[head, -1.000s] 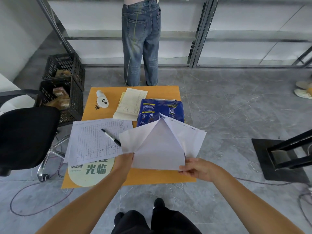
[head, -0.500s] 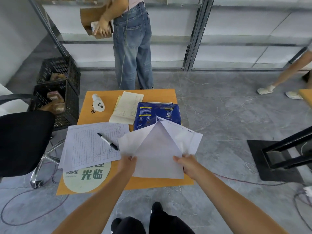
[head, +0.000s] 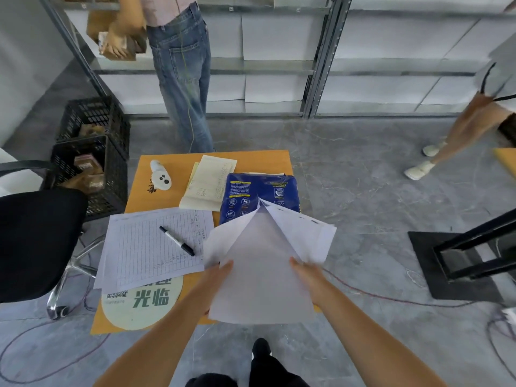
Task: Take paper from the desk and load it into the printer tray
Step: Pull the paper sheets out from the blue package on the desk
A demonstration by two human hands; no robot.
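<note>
Both hands' grip holds blank paper above "光临" sign.

Readable text on your desk

On the round pale sign at the desk's near edge you can read the large green characters "光临", with a small QR code to their left. Print on the blue package, the gridded form and the notepad is too small to read.

One head-worn camera looks steeply down, close over the desk and floor.
</note>
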